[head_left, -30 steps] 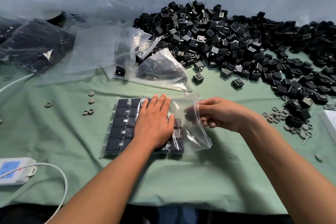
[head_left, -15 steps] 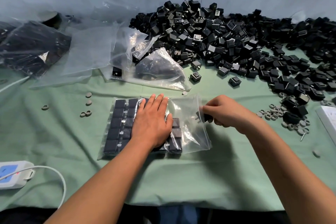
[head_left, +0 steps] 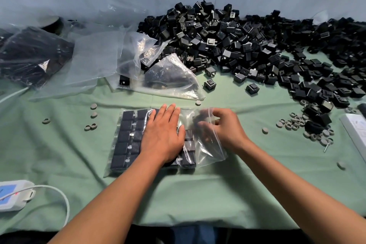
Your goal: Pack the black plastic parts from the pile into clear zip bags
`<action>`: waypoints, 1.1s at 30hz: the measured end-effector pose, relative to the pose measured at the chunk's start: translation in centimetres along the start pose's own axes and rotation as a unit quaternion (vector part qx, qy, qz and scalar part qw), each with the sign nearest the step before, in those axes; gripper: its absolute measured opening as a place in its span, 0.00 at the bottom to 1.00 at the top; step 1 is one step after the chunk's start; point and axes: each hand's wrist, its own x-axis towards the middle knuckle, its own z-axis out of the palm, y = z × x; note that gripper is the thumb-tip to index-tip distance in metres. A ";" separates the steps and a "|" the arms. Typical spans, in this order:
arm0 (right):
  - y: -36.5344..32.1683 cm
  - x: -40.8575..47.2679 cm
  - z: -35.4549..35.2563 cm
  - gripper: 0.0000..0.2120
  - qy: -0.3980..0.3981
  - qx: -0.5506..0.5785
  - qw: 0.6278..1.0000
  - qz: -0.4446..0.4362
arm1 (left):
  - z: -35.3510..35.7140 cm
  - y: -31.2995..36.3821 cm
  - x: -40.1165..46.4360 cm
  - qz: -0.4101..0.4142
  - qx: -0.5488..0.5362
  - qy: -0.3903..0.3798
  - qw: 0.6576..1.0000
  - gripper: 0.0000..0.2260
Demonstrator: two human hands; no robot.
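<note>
Ringing the zip bag [head_left: 206, 150]: loose bags [head_left: 170, 77], grey washers [head_left: 93, 127], parts pile [head_left: 247, 45]

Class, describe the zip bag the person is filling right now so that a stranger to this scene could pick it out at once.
Start at the big pile of black parts along the wall, then come toward the near edge of the green cloth. The zip bag lies flat under the left hand, with the right hand at its open end. Unlike the crumpled bags behind it, it holds black parts in neat rows.
</note>
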 end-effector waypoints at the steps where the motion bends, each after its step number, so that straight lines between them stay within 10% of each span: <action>1: 0.2 -0.1 0.3 0.10 0.007 -0.007 1.000 -0.023 | 0.0 0.0 0.0 0.000 0.000 0.001 1.000 0.31; 25: 0.0 1.1 1.2 0.12 -0.072 -0.064 0.995 -0.010 | -1.0 0.5 -0.7 0.000 -0.047 0.058 0.997 0.30; 33: 0.3 1.2 0.8 0.10 -0.062 -0.091 0.994 -0.017 | -2.7 3.6 -2.4 0.214 -0.010 0.215 0.953 0.07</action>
